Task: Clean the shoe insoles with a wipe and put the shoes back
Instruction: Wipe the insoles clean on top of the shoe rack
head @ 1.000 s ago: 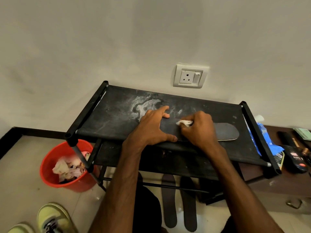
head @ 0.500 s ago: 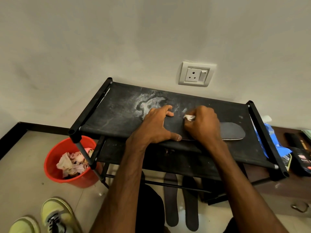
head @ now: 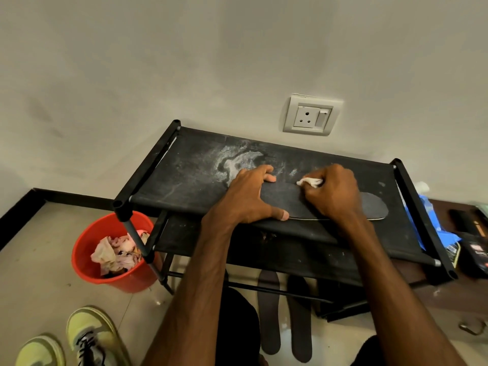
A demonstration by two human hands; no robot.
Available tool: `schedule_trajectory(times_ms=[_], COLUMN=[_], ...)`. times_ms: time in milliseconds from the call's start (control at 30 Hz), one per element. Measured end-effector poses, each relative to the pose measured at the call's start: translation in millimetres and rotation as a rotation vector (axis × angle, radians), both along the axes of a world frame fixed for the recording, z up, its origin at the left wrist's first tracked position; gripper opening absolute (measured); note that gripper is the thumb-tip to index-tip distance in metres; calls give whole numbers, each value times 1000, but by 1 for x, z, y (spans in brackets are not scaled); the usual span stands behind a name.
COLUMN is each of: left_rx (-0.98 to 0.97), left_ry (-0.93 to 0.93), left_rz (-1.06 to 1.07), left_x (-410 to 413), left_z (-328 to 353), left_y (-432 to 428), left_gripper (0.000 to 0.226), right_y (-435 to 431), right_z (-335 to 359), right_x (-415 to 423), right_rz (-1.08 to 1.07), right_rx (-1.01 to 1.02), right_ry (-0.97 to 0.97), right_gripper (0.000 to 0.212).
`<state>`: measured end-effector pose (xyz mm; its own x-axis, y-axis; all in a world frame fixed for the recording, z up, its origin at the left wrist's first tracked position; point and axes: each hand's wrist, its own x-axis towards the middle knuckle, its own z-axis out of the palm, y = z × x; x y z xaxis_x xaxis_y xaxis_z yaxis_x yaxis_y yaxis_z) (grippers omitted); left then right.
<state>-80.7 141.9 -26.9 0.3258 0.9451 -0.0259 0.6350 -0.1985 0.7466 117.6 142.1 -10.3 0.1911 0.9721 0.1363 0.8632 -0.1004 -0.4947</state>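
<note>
Insole [head: 372,207] under left hand [head: 247,198], wipe [head: 309,182] in right hand [head: 334,195]

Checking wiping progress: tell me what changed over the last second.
The right hand, gripping the wipe, slid slightly right along the insole, away from the left hand. Nothing was grasped or released. The left hand still presses the insole flat on the rack.

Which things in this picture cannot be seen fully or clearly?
Head view:
Insole on rack: left part under the left hand and right hand.
Wipe: mostly hidden inside the right hand.
Yellow shoes: cut off by the bottom edge.
Dark packets at right: cut off, labels too small.
</note>
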Motion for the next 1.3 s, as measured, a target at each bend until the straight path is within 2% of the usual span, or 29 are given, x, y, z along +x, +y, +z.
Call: schedule_trajectory(times_ms=[100,200,267,367,433,500,567,733,933,1133,1300], left_rx=[2,-1,-11,-17,-18,-22,-17,-7,-30,-22,0], left_ry=[3,-16,-31,-28,-31,-28,-22,-54,-128,-141,-136], left_rz=[0,1,2,1,-2,-6,-3,18,40,82,94], left_x=[0,-3,-4,-2,0,0,0,-3,-4,-8,-5], left_z=[1,-1,-2,0,0,1,1,-2,2,5,5], left_y=[0,1,1,-1,-1,-1,-1,3,-2,-2,-6], left_gripper=[110,98,99,111,112,112,112,101,136,143,147], right_y=[-5,-10,-8,2,8,10,7,1,16,11,18], right_z=[-2,-3,-2,-3,-1,-1,-1,-1,0,1,1], right_x=[-25,-49,-51,-30,-12,-7,-19,-56,-34,-58,-43], right_rz=[161,385,431,282,120,63,103,369,115,366,240], right_rx=[19,51,14,-38,-27,-22,-22,-28,-28,-76,-38], right_ry=[-13,31,77,95,71,52,14,44,29,86,18], right_gripper=[13,12,17,15,17,17,16,15,19,10,16])
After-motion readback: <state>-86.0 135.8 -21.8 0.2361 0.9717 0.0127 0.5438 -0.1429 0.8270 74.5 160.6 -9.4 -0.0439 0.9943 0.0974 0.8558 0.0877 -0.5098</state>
